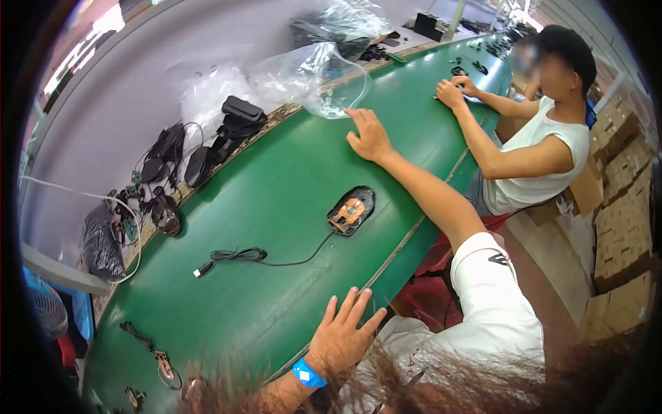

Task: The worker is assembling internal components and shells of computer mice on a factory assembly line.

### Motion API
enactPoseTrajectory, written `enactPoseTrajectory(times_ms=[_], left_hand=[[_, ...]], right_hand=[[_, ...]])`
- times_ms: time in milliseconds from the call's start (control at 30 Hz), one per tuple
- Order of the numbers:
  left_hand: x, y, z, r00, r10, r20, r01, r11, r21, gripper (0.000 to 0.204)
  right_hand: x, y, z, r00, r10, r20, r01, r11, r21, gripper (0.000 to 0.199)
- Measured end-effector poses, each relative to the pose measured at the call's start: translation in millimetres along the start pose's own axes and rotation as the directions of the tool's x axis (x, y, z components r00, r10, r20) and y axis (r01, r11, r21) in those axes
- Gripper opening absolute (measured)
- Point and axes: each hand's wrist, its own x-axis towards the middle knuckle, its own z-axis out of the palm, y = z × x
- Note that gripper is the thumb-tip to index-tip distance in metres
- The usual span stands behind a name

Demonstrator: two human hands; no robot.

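Opened mouse (352, 210) lies between flat, empty left hand (343, 334) and right hand (370, 136).

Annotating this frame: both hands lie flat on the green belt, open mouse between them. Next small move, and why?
Probably bring the right hand back to the open mouse base: it lies untouched on the green belt, and the left hand is empty too.

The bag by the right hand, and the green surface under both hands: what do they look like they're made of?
Bag: thin clear plastic film, glossy; it crinkles and shows the belt through it. Green surface: likely a smooth rubbery or vinyl conveyor belt, with soft sheen and no weave visible.
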Motion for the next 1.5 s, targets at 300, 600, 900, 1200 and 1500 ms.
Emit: enactPoseTrajectory(times_ms=[300,600,900,1200,1500], left_hand=[[0,-2,-2,1.0,0.012,0.006,-0.012,0.998,-0.056,0.052],[-17,6,-19,0.993,-0.116,-0.029,0.108,0.972,-0.208,0.055],[-221,-36,-61,0.706,-0.628,-0.328,0.691,0.711,0.126,0.061],[-294,-97,-58,0.876,0.253,-0.41,0.249,0.492,0.834,0.063],[-242,-24,-82,0.643,-0.415,-0.644,0.685,0.687,0.242,0.065]], right_hand=[[34,42,58,0.995,0.08,0.057,-0.068,0.98,-0.184,0.029],[45,39,75,0.967,0.156,0.199,-0.072,0.925,-0.373,0.022],[27,45,49,0.996,0.064,-0.063,-0.08,0.952,-0.294,0.021],[11,-26,17,0.975,0.101,-0.198,-0.051,0.969,0.241,0.009],[5,-157,-37,0.999,0.011,0.05,-0.042,0.728,0.684,0.011]])
